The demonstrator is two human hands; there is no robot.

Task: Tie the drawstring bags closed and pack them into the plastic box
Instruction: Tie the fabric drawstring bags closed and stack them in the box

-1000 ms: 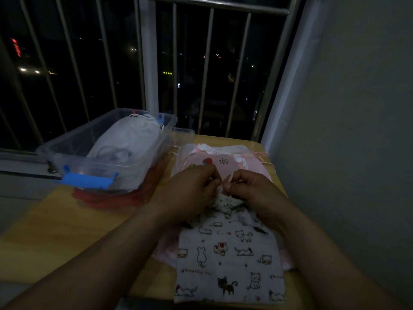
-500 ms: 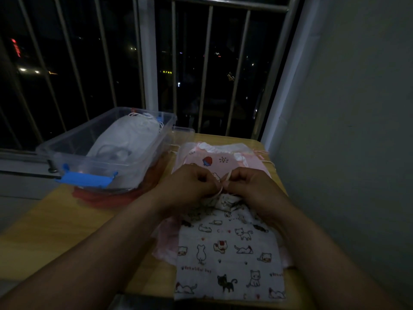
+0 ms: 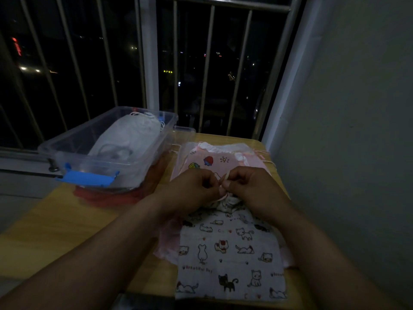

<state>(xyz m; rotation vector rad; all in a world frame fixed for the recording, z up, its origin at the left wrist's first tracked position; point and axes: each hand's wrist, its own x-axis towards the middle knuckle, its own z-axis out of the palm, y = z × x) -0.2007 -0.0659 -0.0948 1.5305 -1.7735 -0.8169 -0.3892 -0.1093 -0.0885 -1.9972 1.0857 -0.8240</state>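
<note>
A: On the cat-print bag (image 3: 230, 253), what was written?
B: "Beautiful Day", faintly. The left hand (image 3: 192, 189) and right hand (image 3: 250, 186) each pinched its drawstring (image 3: 223, 179) at the gathered mouth.
A: And around it?
B: It lay on pink bags (image 3: 214, 161) on a wooden desk (image 3: 55, 224); the plastic box (image 3: 107, 151) stood left, holding a white bag (image 3: 131, 135), beside a night-dark railing (image 3: 207, 70).

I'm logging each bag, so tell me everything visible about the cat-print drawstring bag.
The cat-print bag is thin-looking white cloth printed with small cartoon cats. It lies flat, its far mouth gathered into puckers. The left hand and right hand pinch its pale drawstring there. It rests on a pink bag on the wooden table.
</note>
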